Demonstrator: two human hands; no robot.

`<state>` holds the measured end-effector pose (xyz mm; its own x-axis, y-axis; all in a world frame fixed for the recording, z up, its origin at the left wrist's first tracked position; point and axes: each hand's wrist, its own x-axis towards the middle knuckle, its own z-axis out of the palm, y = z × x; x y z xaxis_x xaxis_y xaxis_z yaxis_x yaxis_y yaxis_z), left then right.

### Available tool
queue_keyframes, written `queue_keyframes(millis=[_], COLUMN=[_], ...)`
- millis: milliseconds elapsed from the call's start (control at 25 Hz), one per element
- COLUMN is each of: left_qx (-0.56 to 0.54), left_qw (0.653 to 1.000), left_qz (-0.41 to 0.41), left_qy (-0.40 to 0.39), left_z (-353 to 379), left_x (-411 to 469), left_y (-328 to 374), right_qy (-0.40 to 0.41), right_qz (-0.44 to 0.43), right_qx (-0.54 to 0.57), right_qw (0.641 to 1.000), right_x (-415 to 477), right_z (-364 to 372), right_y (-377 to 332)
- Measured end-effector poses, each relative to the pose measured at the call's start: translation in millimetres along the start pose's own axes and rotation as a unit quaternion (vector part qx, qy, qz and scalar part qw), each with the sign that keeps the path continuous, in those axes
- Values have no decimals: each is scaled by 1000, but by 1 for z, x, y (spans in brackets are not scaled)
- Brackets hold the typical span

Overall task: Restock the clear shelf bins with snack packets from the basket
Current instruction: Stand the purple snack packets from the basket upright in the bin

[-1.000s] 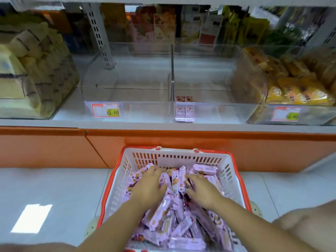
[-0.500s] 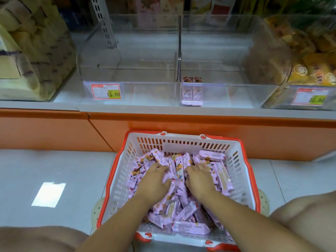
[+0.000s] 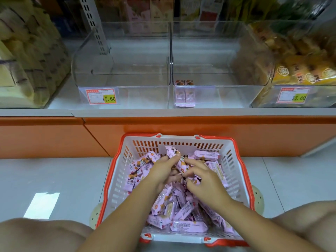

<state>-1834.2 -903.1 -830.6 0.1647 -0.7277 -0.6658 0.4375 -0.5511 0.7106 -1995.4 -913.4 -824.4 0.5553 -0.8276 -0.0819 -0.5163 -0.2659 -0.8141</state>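
Observation:
A white basket with a red rim (image 3: 234,160) stands on the floor in front of me, heaped with several pink snack packets (image 3: 181,210). Both hands are inside it. My left hand (image 3: 161,171) grips one pink packet (image 3: 177,159) that sticks up above the heap. My right hand (image 3: 203,180) pinches the lower end of that same packet with curled fingers. Above, two clear shelf bins sit side by side: the left bin (image 3: 125,70) holds nothing, the right bin (image 3: 218,70) holds two pink packets (image 3: 184,95) at its front left corner.
An orange shelf base (image 3: 54,137) runs across below the bins. A bin of pale wrapped cakes (image 3: 23,57) stands at the left, a bin of yellow packets (image 3: 305,70) at the right. Price tags (image 3: 101,96) hang on the bin fronts. My knees show at both lower corners.
My hands went from lying flat in the heap to lifting one pink packet between them. The view tilted down, so the basket sits nearer the centre.

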Motion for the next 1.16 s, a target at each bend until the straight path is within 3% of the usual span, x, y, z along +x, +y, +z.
queue_keyframes(millis=[120, 200, 280, 520, 680, 840, 1160], left_qx=[-51, -71, -70, -57, 116, 122, 96], left_qw=[997, 993, 992, 996, 988, 984, 986], left_qz=[12, 20, 24, 31, 7, 16, 89], left_qy=[-63, -89, -103, -53, -99, -128, -101], left_z=[1, 1, 0, -13, -16, -10, 1], left_x=[-7, -11, -11, -8, -17, -18, -26], left_y=[6, 8, 8, 16, 15, 7, 15], right_qy=[94, 98, 78, 94, 141, 147, 94], right_qz=[46, 109, 119, 137, 156, 165, 175], right_qx=[92, 141, 148, 191, 356, 451, 432], right_qw=[990, 979, 979, 967, 911, 865, 880], right_x=[2, 7, 10, 20, 33, 38, 32], right_z=[-4, -10, -13, -25, -39, -36, -30], right_y=[1, 0, 0, 3, 5, 3, -8])
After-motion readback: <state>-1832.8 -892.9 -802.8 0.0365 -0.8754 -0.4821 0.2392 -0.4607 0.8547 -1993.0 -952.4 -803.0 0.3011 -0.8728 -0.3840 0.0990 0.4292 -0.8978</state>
